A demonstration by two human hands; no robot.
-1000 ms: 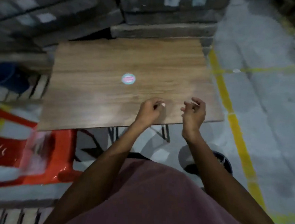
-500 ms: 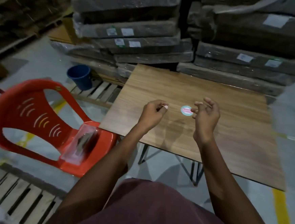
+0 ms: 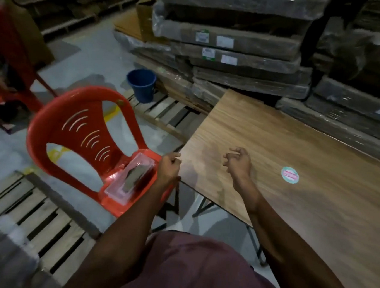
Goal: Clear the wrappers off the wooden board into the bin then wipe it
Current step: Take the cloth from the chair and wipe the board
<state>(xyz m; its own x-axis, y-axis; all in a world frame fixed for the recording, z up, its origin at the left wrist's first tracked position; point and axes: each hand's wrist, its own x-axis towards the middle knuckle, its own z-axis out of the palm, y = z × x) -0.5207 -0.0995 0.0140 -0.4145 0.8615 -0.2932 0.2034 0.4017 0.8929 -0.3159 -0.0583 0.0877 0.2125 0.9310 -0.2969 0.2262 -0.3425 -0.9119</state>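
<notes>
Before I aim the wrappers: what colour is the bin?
Dark blue bin, beyond the chair; head view.

dim warehouse (red chair (image 3: 76, 135))

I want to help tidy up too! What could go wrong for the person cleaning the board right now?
1. The round wrapper on the wooden board lies apart from both hands and could be forgotten.
2. The blue bucket, likely the bin, stands far off on the floor, so a tossed scrap may miss.
3. The left hand is curled at the board's edge; whether it holds anything is unclear, and a small scrap could slip out.
</notes>
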